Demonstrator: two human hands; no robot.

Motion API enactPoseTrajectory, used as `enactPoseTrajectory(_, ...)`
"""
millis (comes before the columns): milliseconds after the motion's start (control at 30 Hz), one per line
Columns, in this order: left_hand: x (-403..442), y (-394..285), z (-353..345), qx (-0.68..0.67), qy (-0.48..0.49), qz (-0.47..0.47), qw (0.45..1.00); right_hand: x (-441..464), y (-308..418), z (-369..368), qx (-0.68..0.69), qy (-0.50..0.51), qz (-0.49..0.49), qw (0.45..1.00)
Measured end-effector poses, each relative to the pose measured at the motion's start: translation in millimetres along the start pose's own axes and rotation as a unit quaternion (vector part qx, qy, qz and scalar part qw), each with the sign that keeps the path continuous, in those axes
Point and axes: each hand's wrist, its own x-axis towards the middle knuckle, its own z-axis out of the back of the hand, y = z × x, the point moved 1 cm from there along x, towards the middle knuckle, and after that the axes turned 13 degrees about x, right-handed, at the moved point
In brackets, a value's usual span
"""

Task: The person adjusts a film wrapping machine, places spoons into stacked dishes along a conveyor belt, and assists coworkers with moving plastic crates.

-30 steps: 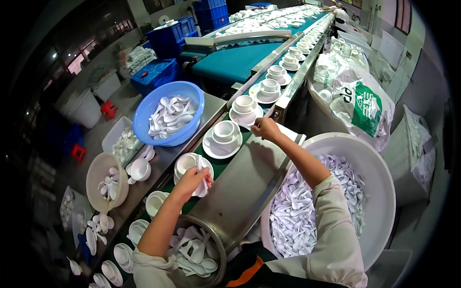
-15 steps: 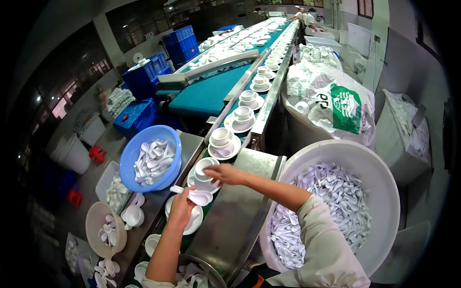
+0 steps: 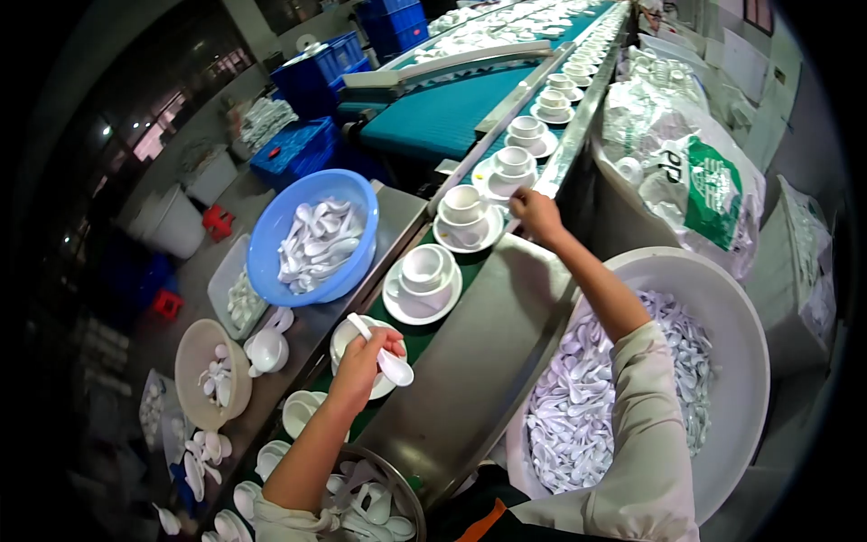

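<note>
My left hand is closed around a white soup spoon, held over a white saucer on the green belt. Farther up the line, my right hand has its fingers drawn together beside a saucer bearing a stacked cup and bowl. Whatever those fingers hold, if anything, is hidden. Between my hands stand two more stacks of cup, bowl and saucer, the nearer bowl and the farther cup.
Spoons fill a large white tub at my right and a blue basin at my left. A metal plate borders the belt. A beige bowl and loose cups lie left; a metal bowl holds spoons below me.
My right hand has left the nearer bowl and moved farther up the line. My left hand keeps the spoon, now tilted more steeply. The whole view has shifted.
</note>
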Motion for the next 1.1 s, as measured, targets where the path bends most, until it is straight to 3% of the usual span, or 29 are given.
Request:
enactPoseTrajectory(67,-20,0,12,0.017,-0.023,0.041,0.999,38,-22,-7,-0.029,-0.034,-0.002,0.999)
enactPoseTrajectory(133,-43,7,24,0.029,-0.046,0.005,0.999,73,-51,-23,-0.035,-0.062,-0.004,0.997)
enactPoseTrajectory(167,-61,0,27,0.030,-0.047,0.022,0.998,86,-58,-30,0.055,-0.034,-0.107,0.992)
enactPoseTrajectory(233,-95,-3,38,0.034,-0.032,0.047,0.998,132,-133,-59,-0.119,-0.021,-0.036,0.992)
enactPoseTrajectory(267,-116,-5,42,0.090,-0.038,0.081,0.992,142,-147,-64,-0.068,-0.015,-0.053,0.996)
enactPoseTrajectory(333,-161,2,51,0.241,0.004,0.050,0.969,147,-157,-64,-0.015,-0.016,-0.058,0.998)
enactPoseTrajectory(367,-181,14,56,0.303,0.039,0.068,0.950,134,-129,-53,-0.089,0.021,-0.062,0.994)
enactPoseTrajectory(400,-197,27,60,0.363,0.079,0.088,0.924,134,-147,-54,-0.173,-0.001,0.042,0.984)
enactPoseTrajectory(433,-208,39,58,0.383,0.118,0.139,0.905,119,-134,-51,-0.135,-0.043,0.051,0.989)
enactPoseTrajectory(467,-216,52,54,0.452,0.146,0.166,0.864,114,-137,-51,-0.123,-0.018,0.043,0.991)
enactPoseTrajectory(533,-232,86,48,0.531,0.036,0.032,0.846,79,-69,-43,-0.065,0.038,0.060,0.995)
enactPoseTrajectory(600,-239,87,50,0.528,-0.016,0.014,0.849,37,2,-43,0.090,0.102,0.079,0.988)
enactPoseTrajectory(667,-246,74,50,0.519,-0.072,-0.006,0.852,-8,71,-43,0.131,0.189,0.138,0.963)
enactPoseTrajectory(700,-253,68,48,0.485,-0.116,-0.057,0.865,-31,102,-43,0.126,0.237,0.183,0.946)
enactPoseTrajectory(733,-263,63,48,0.447,-0.165,-0.105,0.873,-62,148,-39,0.160,0.295,0.143,0.931)
enactPoseTrajectory(867,-325,77,42,0.343,-0.324,-0.185,0.862,-160,275,-45,0.216,0.448,0.166,0.852)
enactPoseTrajectory(933,-370,93,31,0.225,-0.392,-0.160,0.878,-203,328,-59,0.209,0.519,0.182,0.809)
enactPoseTrajectory(1000,-416,131,18,0.158,-0.491,-0.161,0.842,-258,379,-79,0.190,0.574,0.191,0.774)
enactPoseTrajectory(1067,-470,170,-6,0.081,-0.555,-0.113,0.820,-309,408,-108,0.149,0.649,0.241,0.706)
enactPoseTrajectory(1100,-497,196,-23,0.074,-0.572,-0.045,0.816,-346,426,-117,0.131,0.678,0.268,0.672)
